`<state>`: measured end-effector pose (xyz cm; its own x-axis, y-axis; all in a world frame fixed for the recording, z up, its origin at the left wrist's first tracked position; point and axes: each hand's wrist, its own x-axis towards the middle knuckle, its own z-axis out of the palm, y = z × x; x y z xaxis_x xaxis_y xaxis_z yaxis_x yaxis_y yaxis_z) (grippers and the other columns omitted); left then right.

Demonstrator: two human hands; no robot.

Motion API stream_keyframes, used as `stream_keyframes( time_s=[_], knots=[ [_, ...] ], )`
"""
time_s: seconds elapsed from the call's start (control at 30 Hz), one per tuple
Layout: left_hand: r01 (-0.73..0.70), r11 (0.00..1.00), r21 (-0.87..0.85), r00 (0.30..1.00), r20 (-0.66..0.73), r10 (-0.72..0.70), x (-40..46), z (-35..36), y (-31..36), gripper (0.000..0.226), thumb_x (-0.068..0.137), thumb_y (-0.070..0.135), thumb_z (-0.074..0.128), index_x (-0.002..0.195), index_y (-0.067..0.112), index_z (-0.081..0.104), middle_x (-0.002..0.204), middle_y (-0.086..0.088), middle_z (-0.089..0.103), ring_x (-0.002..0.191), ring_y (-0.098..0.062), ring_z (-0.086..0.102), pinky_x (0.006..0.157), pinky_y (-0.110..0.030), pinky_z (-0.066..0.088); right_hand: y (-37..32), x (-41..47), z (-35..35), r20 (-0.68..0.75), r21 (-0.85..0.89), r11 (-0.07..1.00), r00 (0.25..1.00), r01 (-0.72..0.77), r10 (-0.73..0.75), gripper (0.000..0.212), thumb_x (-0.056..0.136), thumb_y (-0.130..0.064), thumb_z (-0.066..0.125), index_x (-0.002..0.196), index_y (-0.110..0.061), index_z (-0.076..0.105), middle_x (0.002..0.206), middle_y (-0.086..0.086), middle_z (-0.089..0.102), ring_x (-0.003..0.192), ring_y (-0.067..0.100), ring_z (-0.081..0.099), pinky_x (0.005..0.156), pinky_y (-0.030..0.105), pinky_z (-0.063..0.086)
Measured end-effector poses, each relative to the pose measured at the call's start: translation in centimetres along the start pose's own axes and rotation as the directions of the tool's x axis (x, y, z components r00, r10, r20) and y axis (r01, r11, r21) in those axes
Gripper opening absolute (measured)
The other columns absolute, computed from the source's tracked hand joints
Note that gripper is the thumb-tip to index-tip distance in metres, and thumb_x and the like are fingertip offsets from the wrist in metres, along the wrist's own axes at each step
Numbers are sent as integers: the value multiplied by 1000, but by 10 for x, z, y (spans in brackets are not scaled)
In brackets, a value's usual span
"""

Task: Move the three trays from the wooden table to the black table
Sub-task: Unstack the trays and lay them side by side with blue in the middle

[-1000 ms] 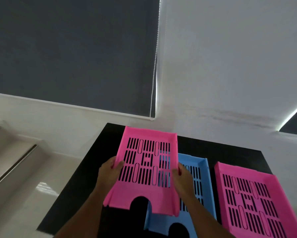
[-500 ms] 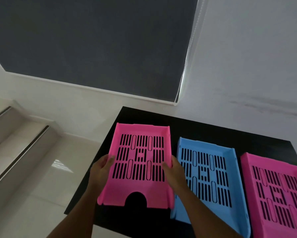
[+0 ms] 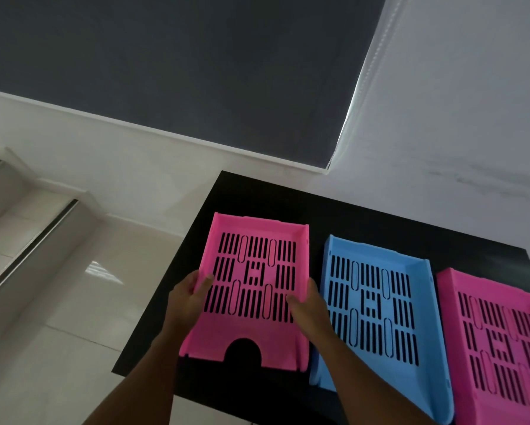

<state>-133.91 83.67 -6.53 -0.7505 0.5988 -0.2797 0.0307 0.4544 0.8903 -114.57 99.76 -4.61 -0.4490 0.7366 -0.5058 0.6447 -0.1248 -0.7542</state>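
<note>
Head view: both hands grip a slotted pink plastic tray (image 3: pixel 251 292) by its long sides, left hand (image 3: pixel 187 299) and right hand (image 3: pixel 311 308) curled round the rims with thumbs inside, low over the black desk (image 3: pixel 257 191). Right of the hands lie a slotted blue plastic tray (image 3: pixel 377 302) and a second pink slotted tray (image 3: pixel 503 332); left of them, glossy pale floor tiles (image 3: pixel 58 302).

Your left hand (image 3: pixel 187 297) curled with its thumb lying over the top, your right hand (image 3: pixel 308 305) likewise, thumb pointing inward, both forearms reaching forward
</note>
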Motion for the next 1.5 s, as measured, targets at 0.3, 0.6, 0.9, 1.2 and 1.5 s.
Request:
stream_keyframes(
  time_s=[0.3,0.6,0.9,1.2,1.5],
  knots=[
    [11,993,119,1000,-1,-11,5,6,6,25,100,24,52,118,8,60,88,-7,72,64,-10,73,48,-13,54,5,4,-5,-93,-31,998,994,60,-62,47,96,-11,52,142,-12,45,128,9,65,91,9,70,73,21,58],
    [-90,971,219,992,-68,107,-6,33,35,44,96,16,57,139,16,46,117,-2,62,79,-22,73,57,-26,59,14,-12,-45,-341,-1,989,929,150,-141,34,99,-10,54,133,-9,58,123,11,69,108,19,67,96,31,54],
    [-135,944,300,966,253,57,-47,139,76,64,98,31,56,154,16,29,159,-9,36,146,-28,35,118,-45,27,72,-35,-132,-587,55,996,809,66,-21,33,100,-11,51,131,-7,60,124,11,66,111,26,64,89,32,51],
    [-80,967,242,944,329,-4,-71,213,69,84,95,14,60,158,22,6,161,-14,30,142,-34,39,117,-51,31,170,-39,-198,-742,-82,954,657,-290,136,59,85,-27,68,138,-9,49,139,18,54,125,36,53,104,61,43],
    [-104,928,357,960,279,0,-83,228,73,73,97,6,53,156,20,13,138,-36,51,116,-58,52,97,-62,48,190,-38,-211,-561,71,991,817,-114,134,68,97,-26,59,154,-7,28,159,15,34,145,34,35,117,50,32]
  ],
)
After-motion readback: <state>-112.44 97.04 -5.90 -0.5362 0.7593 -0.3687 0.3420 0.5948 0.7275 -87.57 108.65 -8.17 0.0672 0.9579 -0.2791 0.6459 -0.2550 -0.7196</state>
